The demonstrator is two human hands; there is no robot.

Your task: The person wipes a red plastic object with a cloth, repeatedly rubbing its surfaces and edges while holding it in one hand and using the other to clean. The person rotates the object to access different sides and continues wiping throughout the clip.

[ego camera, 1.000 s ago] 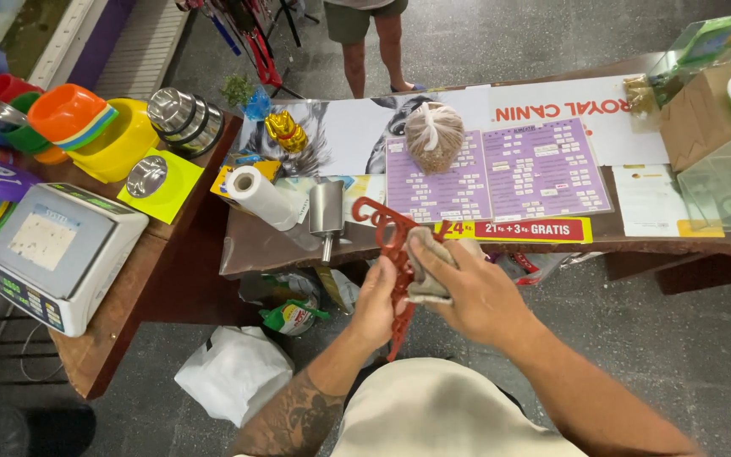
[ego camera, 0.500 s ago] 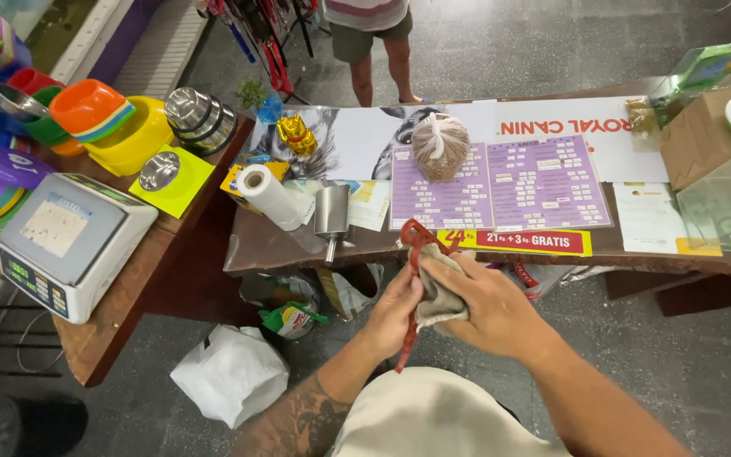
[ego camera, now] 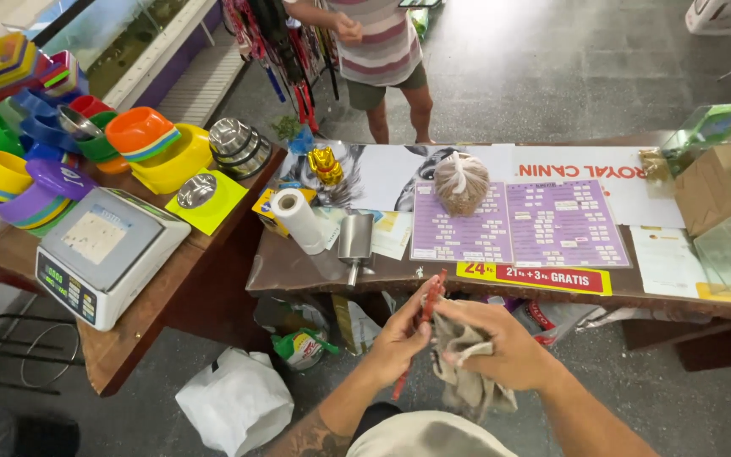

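My left hand (ego camera: pixel 401 337) pinches a thin red strap (ego camera: pixel 430 298) that hangs down below my fingers. My right hand (ego camera: pixel 501 345) is closed around a crumpled beige cloth (ego camera: pixel 465 372), whose loose end droops toward my lap. Both hands meet just below the front edge of the brown counter (ego camera: pixel 298 272). On the counter ahead stand a tied clear bag of brown pellets (ego camera: pixel 461 182), a metal scoop (ego camera: pixel 354 242) and a roll of white paper (ego camera: pixel 299 221).
A white weighing scale (ego camera: pixel 103 250) sits on the left table beside stacked coloured plastic bowls (ego camera: pixel 141 140) and steel bowls (ego camera: pixel 239 144). A person in a striped shirt (ego camera: pixel 378 51) stands beyond the counter. A white plastic bag (ego camera: pixel 234 402) lies on the floor. Cardboard box (ego camera: pixel 708 190) at right.
My hands have dropped lower and nearer to my body. The red strap, spread out in loops before, is now gathered in my left fingers. My view has tilted up.
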